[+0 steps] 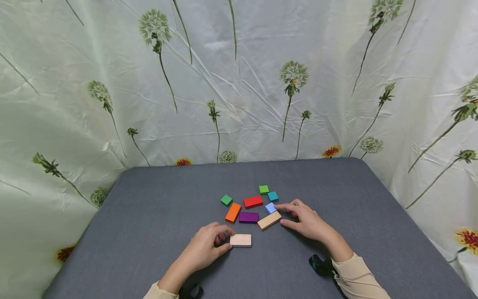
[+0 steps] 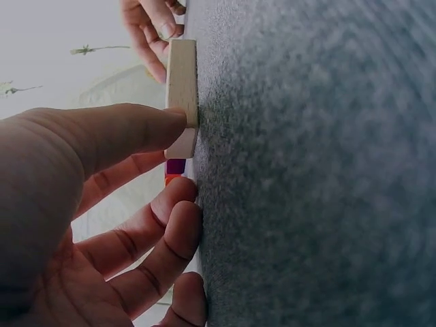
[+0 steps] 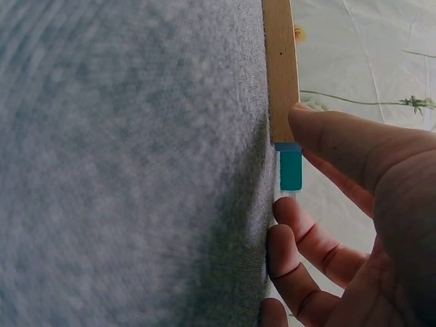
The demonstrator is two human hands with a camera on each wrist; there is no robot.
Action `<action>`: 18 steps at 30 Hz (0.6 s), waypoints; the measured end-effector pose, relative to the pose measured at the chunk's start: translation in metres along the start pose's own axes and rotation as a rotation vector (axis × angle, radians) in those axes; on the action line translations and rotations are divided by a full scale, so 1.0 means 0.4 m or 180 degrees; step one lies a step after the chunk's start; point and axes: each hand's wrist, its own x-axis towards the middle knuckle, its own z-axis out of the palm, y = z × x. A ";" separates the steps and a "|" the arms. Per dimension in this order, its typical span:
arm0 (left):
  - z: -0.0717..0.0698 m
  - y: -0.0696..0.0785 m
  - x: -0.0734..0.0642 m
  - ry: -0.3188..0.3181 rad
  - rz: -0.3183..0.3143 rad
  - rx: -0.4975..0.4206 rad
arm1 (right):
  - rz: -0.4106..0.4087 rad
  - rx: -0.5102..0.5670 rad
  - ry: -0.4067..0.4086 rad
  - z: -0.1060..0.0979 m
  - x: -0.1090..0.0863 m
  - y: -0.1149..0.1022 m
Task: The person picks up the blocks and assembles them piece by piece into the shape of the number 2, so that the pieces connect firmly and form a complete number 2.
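My left hand [image 1: 205,245] pinches the left end of a pale wooden block [image 1: 240,240], thumb on the near side and index finger on the far side. The other fingers curl loosely by the cloth. Farther right, my right hand [image 1: 308,222] has its index fingertip at a small light blue block [image 1: 270,208]. Its thumb tip lies right at the near right end of a tan wooden block [image 1: 269,220]. In the right wrist view the thumb overlaps the tan block [image 3: 283,82], with a teal block [image 3: 291,170] beyond.
Behind the hands lie purple [image 1: 248,218], orange [image 1: 233,213] and red [image 1: 253,202] blocks, with smaller dark green [image 1: 226,200], light green [image 1: 264,189] and teal [image 1: 273,196] ones. All lie on a grey cloth-covered table [image 1: 149,207]. A floral curtain [image 1: 242,83] hangs around it.
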 end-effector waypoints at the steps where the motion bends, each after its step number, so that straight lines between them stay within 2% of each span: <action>1: 0.000 0.000 -0.001 0.0004 -0.0001 -0.0002 | -0.0008 0.0012 -0.0010 -0.001 0.000 0.000; 9: 0.009 -0.007 -0.003 0.0070 0.0012 -0.0036 | -0.0114 0.0115 -0.0062 -0.004 -0.002 0.001; 18: 0.009 -0.011 -0.006 0.0090 0.0016 -0.0076 | -0.0121 0.0129 -0.0058 -0.001 0.001 0.001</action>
